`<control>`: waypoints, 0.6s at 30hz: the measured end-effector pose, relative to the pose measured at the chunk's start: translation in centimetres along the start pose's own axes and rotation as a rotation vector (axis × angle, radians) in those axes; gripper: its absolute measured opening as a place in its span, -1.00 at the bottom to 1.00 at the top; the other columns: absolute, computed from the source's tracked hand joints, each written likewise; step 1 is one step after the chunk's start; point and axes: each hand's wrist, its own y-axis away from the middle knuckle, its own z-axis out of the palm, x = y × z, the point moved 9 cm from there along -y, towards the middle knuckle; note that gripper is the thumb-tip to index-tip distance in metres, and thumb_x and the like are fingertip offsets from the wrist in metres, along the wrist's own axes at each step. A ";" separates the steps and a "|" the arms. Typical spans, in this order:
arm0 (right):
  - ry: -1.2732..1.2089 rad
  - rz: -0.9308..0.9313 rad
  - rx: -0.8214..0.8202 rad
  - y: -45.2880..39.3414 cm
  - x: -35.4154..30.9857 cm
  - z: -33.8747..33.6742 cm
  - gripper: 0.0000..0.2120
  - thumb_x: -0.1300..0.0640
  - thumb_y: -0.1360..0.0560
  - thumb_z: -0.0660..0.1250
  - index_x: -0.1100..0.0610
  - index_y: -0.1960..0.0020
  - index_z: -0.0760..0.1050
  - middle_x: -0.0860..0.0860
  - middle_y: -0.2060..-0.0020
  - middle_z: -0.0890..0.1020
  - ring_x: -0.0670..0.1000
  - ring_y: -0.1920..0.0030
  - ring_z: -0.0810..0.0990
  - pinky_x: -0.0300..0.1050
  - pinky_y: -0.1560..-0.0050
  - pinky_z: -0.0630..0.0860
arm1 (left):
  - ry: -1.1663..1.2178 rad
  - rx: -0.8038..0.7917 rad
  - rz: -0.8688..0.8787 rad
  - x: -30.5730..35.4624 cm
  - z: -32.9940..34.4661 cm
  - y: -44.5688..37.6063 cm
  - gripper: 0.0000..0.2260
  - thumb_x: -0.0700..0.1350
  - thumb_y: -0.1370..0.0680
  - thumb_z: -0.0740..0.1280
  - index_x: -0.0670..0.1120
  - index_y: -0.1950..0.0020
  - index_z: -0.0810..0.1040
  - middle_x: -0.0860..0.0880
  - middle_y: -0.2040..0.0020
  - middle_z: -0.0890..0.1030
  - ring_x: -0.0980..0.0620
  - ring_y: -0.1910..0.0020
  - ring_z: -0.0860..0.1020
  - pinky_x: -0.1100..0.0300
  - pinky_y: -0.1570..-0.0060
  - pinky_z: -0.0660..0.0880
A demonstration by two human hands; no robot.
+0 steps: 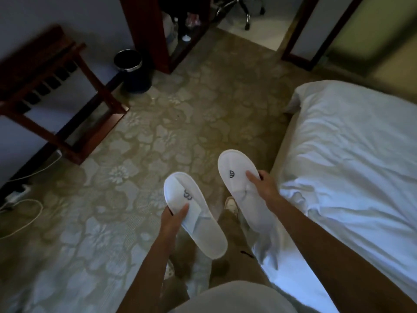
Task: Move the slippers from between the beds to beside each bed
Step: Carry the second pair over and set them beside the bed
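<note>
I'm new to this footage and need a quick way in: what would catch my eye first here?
Two white slippers stand out, one held in the left hand, the slipper in the left hand, and another in the right hand, the slipper in the right hand, both above the patterned carpet. A bed with white sheets fills the right side; a black bin stands far left.
</note>
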 end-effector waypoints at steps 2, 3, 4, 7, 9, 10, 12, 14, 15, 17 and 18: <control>0.035 0.003 -0.036 -5.0 -0.7 -0.6 -0.60 -0.14 -0.50 0.31 0.16 -0.13 0.51 0.06 0.04 0.56 0.05 0.05 0.52 -0.08 0.04 0.42 | 0.012 0.028 -0.014 0.6 2.9 -3.2 -0.44 0.00 -0.40 0.53 -0.19 -0.32 0.55 -0.16 -0.19 0.67 -0.20 -0.19 0.63 -0.20 -0.16 0.58; 0.069 0.008 -0.060 -7.6 -1.1 -0.9 -0.62 -0.12 -0.51 0.32 0.18 -0.11 0.52 0.07 0.07 0.56 0.05 0.06 0.52 -0.09 0.06 0.42 | 0.015 0.045 -0.037 0.7 4.3 -4.8 -0.36 0.08 -0.33 0.55 -0.19 -0.33 0.54 -0.16 -0.19 0.67 -0.19 -0.18 0.63 -0.21 -0.16 0.58; 0.110 0.012 -0.093 -10.1 -1.6 -1.1 -0.63 -0.12 -0.51 0.32 0.19 -0.07 0.53 0.07 0.10 0.56 0.06 0.07 0.53 -0.10 0.07 0.42 | 0.034 0.058 -0.048 0.8 5.9 -6.4 -0.29 0.13 -0.27 0.55 -0.19 -0.33 0.53 -0.15 -0.19 0.67 -0.19 -0.17 0.64 -0.21 -0.15 0.58; 0.217 0.014 -0.143 -18.0 -3.1 -1.8 -0.58 -0.13 -0.49 0.34 0.26 -0.02 0.55 0.11 0.12 0.59 0.07 0.08 0.55 -0.07 0.04 0.46 | 0.137 0.120 -0.106 1.1 10.4 -11.1 -0.23 0.15 -0.24 0.54 -0.19 -0.36 0.51 -0.16 -0.21 0.65 -0.18 -0.16 0.63 -0.21 -0.18 0.57; 0.273 -0.013 -0.142 -22.6 -4.3 -2.2 -0.57 -0.12 -0.47 0.37 0.26 -0.02 0.55 0.10 0.12 0.60 0.07 0.08 0.54 -0.07 0.03 0.45 | 0.205 0.137 -0.161 1.1 13.6 -14.1 -0.25 0.11 -0.30 0.55 -0.19 -0.39 0.48 -0.17 -0.26 0.63 -0.19 -0.20 0.62 -0.22 -0.20 0.55; 0.299 -0.025 -0.155 -24.6 -4.7 -2.1 -0.60 -0.11 -0.47 0.38 0.23 -0.04 0.53 0.07 0.11 0.58 0.05 0.08 0.54 -0.10 0.05 0.44 | 0.219 0.150 -0.189 1.0 15.0 -15.3 -0.35 0.06 -0.38 0.54 -0.18 -0.39 0.49 -0.17 -0.27 0.62 -0.20 -0.20 0.61 -0.22 -0.21 0.54; 0.328 -0.035 -0.162 -29.1 -4.9 -1.5 -0.66 -0.08 -0.46 0.40 0.13 -0.07 0.47 0.00 0.10 0.54 0.01 0.06 0.52 -0.14 0.06 0.40 | 0.267 0.181 -0.261 -0.3 17.6 -18.5 -0.61 -0.03 -0.45 0.50 -0.09 -0.24 0.57 -0.15 -0.20 0.65 -0.18 -0.13 0.63 -0.20 -0.18 0.56; 0.372 -0.051 -0.182 -34.6 -4.1 0.0 -0.66 -0.06 -0.44 0.43 0.10 -0.07 0.44 0.00 0.09 0.54 0.01 0.06 0.52 -0.19 0.11 0.40 | 0.314 0.234 -0.308 -2.4 19.9 -22.4 -0.63 0.05 -0.36 0.56 -0.01 -0.09 0.58 -0.11 -0.08 0.68 -0.13 0.00 0.67 -0.11 -0.05 0.62; 0.393 -0.064 -0.185 -37.7 -3.1 0.8 -0.67 -0.06 -0.43 0.44 0.10 -0.06 0.45 0.00 0.10 0.55 0.02 0.06 0.54 -0.21 0.15 0.41 | 0.310 0.265 -0.321 -3.6 20.8 -25.0 -0.50 0.11 -0.29 0.60 -0.04 -0.12 0.57 -0.12 -0.07 0.68 -0.12 0.01 0.67 -0.05 -0.01 0.63; 0.435 -0.093 -0.157 -44.2 -0.1 2.3 -0.70 -0.04 -0.42 0.45 0.10 -0.02 0.46 0.01 0.14 0.56 0.05 0.07 0.55 -0.27 0.20 0.41 | 0.309 0.295 -0.305 -6.0 22.9 -31.1 -0.51 -0.04 -0.35 0.59 -0.18 -0.19 0.56 -0.17 -0.08 0.66 -0.09 -0.02 0.62 0.08 -0.04 0.55; 0.457 -0.104 -0.151 -47.6 1.8 3.2 -0.71 -0.04 -0.43 0.45 0.09 -0.01 0.46 0.01 0.15 0.56 0.05 0.07 0.55 -0.30 0.21 0.40 | 0.319 0.301 -0.318 -8.2 24.4 -34.3 -0.61 -0.17 -0.39 0.56 -0.25 -0.15 0.56 -0.20 -0.09 0.65 -0.08 -0.04 0.59 0.11 -0.05 0.49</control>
